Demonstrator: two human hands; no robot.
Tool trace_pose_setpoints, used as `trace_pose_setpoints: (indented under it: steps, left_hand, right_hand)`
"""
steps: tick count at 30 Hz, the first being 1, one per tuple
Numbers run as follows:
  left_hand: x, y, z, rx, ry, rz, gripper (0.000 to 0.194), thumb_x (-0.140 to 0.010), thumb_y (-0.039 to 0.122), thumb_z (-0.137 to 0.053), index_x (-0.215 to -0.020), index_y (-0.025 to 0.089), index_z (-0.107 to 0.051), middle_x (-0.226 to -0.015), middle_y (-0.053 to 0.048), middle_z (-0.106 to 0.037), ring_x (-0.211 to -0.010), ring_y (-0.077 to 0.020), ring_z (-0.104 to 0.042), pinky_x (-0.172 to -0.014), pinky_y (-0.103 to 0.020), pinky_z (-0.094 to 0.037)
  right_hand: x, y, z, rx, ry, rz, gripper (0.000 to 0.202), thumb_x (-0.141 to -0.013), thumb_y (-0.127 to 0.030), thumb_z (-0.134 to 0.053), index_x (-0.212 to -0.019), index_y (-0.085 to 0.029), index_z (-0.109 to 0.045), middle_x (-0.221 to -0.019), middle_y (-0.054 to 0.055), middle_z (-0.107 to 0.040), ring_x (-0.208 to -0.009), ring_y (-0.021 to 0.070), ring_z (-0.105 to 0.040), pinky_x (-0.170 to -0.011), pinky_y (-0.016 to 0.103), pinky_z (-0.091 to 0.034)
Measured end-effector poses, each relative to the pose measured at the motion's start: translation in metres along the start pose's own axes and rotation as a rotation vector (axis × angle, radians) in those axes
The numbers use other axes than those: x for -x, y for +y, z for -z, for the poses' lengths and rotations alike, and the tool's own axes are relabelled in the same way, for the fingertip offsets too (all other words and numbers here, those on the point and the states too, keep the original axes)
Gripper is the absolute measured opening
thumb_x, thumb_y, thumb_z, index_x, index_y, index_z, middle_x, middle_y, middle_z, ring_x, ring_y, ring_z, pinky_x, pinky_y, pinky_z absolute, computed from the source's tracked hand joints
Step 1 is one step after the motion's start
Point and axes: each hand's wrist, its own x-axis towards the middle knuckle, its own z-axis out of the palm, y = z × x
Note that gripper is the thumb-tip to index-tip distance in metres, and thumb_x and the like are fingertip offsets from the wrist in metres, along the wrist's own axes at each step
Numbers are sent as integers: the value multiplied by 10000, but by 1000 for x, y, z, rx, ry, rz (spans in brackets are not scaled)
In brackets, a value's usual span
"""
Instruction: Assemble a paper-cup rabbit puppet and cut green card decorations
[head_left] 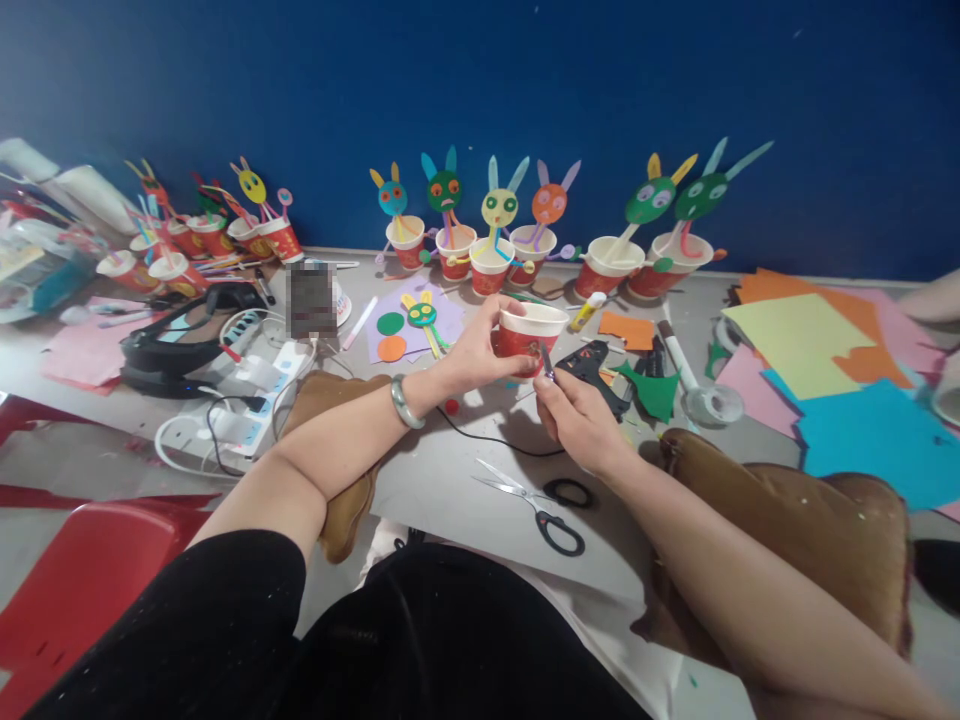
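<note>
My left hand [487,345] is wrapped around a red paper cup [517,338] with a white rim, holding it upright above the table. Close to the cup's front side, my right hand [577,415] is closed on a small, narrow dark tool [546,360], whose tip is at the cup wall. I cannot make out its exact kind. A black glue gun [589,370] lies just right of the cup. Below my hands rest open scissors [536,500] with black handles. A paper bunny face [421,315] in green and yellow lies on purple paper [382,305] to the left.
Along the blue wall stand several cups with paper bunny figures [499,207]. Coloured paper sheets [877,430] and clear tape [716,405] are on the right. On the left are a power strip [274,395], a black headset [184,340] and a red chair [97,570].
</note>
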Motion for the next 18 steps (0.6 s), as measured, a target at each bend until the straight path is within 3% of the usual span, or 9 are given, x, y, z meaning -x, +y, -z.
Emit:
trace_pose_setpoints:
  steps: [13, 18]
  left_hand:
    - [2, 11, -1, -31, -9, 1, 749, -692, 563, -973, -1206, 237, -537, -1199, -75, -674, -1072, -245, -686, -945, -395, -596]
    - [0, 8, 0, -36, -1, -23, 679, -669, 524, -986, -1117, 226, -571, -1166, -69, -699, -1047, -240, -691, -954, -401, -599]
  right_hand:
    - [-1, 1, 0, 12, -4, 8, 741, -901, -1009, -460, -718, -291, -455, -469, -30, -478, -482, 153, -424, -531, 330, -359]
    - [0, 1, 0, 13, -3, -12, 714, -931, -972, -470, -717, -291, -448, -477, -32, -479, -490, 153, -424, -541, 333, -347]
